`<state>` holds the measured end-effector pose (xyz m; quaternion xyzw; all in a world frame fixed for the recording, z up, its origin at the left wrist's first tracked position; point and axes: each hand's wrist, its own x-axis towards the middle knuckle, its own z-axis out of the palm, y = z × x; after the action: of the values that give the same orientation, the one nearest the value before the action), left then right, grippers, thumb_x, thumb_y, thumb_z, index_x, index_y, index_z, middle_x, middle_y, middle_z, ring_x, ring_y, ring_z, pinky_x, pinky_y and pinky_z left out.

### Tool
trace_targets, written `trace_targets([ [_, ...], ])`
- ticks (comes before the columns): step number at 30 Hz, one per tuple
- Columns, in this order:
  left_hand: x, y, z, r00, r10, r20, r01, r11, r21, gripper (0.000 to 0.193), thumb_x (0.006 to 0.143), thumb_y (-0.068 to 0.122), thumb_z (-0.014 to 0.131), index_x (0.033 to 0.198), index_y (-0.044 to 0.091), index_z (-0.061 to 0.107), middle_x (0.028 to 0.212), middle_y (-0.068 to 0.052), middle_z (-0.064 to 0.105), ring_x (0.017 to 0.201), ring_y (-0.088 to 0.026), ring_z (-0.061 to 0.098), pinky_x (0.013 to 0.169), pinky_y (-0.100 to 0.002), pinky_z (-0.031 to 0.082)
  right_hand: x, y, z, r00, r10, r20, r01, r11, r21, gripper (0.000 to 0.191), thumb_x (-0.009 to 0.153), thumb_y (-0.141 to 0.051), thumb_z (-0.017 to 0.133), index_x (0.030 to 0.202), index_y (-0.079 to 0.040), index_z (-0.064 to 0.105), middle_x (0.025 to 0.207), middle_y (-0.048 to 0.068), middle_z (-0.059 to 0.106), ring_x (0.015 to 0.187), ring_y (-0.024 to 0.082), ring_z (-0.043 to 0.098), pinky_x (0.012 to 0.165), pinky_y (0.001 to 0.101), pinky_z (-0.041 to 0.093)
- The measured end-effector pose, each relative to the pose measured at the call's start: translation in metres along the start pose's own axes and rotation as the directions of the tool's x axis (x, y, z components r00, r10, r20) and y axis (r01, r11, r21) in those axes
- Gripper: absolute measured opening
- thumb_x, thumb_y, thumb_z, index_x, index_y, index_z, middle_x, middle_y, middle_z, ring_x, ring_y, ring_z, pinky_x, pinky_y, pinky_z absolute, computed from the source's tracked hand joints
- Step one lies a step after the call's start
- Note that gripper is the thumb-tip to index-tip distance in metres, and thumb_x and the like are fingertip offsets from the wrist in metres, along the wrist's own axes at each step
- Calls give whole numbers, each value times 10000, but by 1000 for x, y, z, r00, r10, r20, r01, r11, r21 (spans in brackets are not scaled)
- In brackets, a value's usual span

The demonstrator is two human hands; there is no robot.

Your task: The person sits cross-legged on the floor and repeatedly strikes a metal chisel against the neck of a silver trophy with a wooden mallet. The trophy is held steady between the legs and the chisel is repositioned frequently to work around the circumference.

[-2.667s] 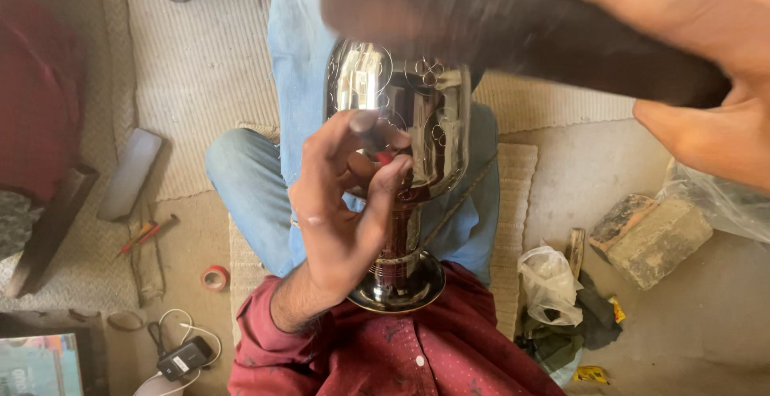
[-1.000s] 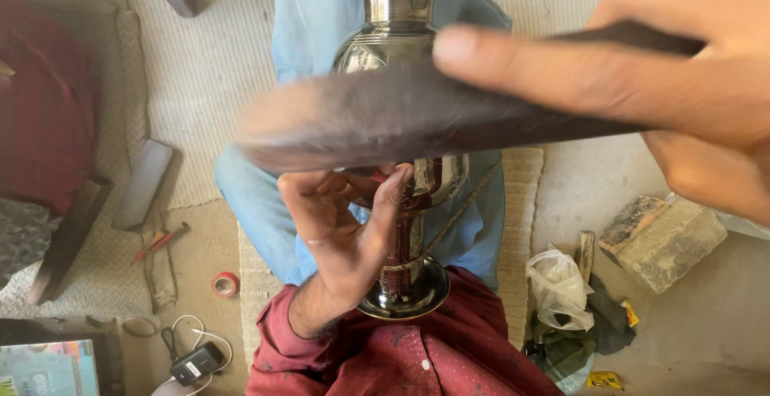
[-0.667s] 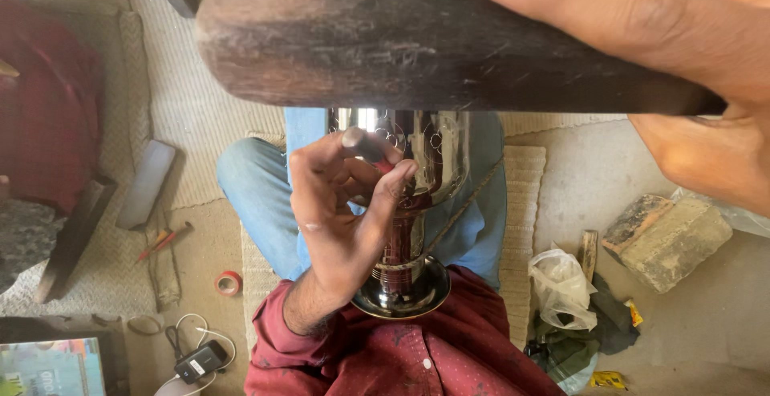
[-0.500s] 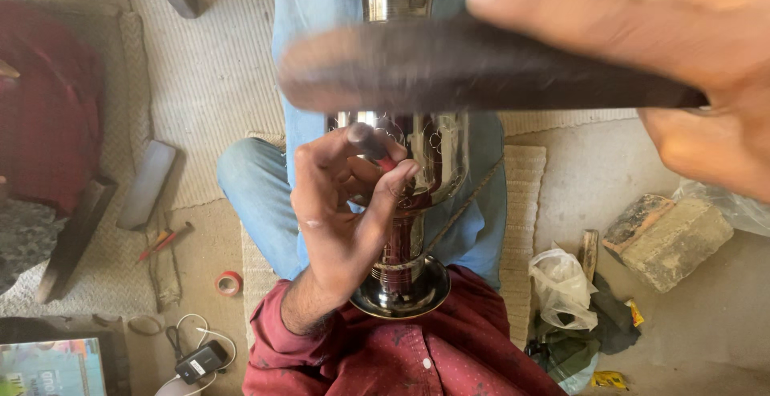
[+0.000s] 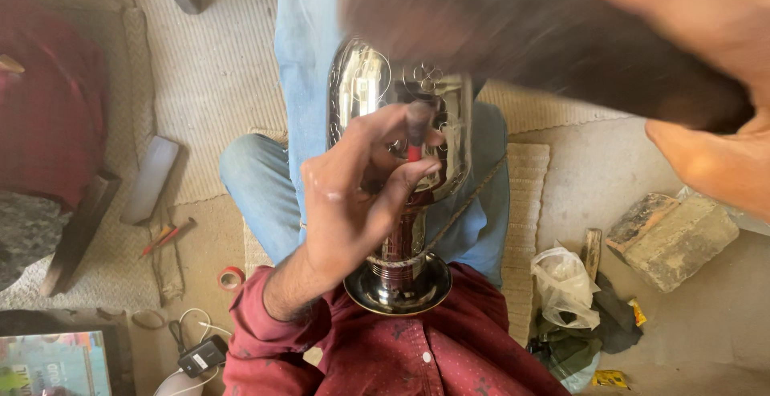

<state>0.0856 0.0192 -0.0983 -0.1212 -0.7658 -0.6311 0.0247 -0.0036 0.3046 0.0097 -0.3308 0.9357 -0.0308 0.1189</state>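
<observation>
Your left hand [image 5: 353, 203] pinches a short red-and-grey punch tool [image 5: 416, 127] between thumb and fingertips, its tip against the shiny engraved silver metal vase [image 5: 401, 155] lying along your lap, base [image 5: 399, 288] near your dark red shirt. Your right hand [image 5: 690, 83] is closed around the blurred dark wooden mallet [image 5: 513, 39], high on the far right above the vase. A brick-like stone block [image 5: 678, 231] sits on the floor to the right.
</observation>
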Motion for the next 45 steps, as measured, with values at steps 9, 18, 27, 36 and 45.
trace_targets([
  [9,28,2,-9,959,196,206,-215,973,78,546,972,-37,735,1474,65,545,1312,-52,731,1125,-149,772,907,-256,632,-43,-9,30,960,277,-45,-236,884,404,925,737,116,689,1580,-140,406,845,98,624,650,182,620,597,332,507],
  [18,61,17,-18,862,233,450,-257,966,-8,543,922,22,766,1428,77,576,1281,-21,737,1148,-223,762,924,-309,633,-64,-21,55,883,430,-187,-234,750,619,748,801,71,750,1476,-44,449,956,111,651,806,173,651,739,323,541],
  [27,73,23,-24,749,289,596,-311,948,-69,537,943,105,769,1448,151,591,1269,36,738,1107,-234,754,915,-327,628,-95,-34,103,781,488,-390,-50,671,740,528,871,82,730,1304,53,429,948,60,630,788,135,652,727,270,552],
  [36,77,17,-25,656,367,659,-389,913,-121,707,869,-27,694,1515,189,505,1275,29,741,1120,-217,748,919,-345,621,-128,-17,140,799,296,-523,-107,927,360,602,871,121,756,1339,21,391,978,202,630,782,263,653,692,359,522],
  [45,64,10,-18,771,380,511,-389,916,-94,480,973,-18,736,1390,139,559,1228,-23,741,1091,-168,766,902,-290,651,-129,-27,173,810,282,-514,-31,896,442,923,911,85,713,1631,-127,177,963,137,653,772,224,684,692,351,595],
])
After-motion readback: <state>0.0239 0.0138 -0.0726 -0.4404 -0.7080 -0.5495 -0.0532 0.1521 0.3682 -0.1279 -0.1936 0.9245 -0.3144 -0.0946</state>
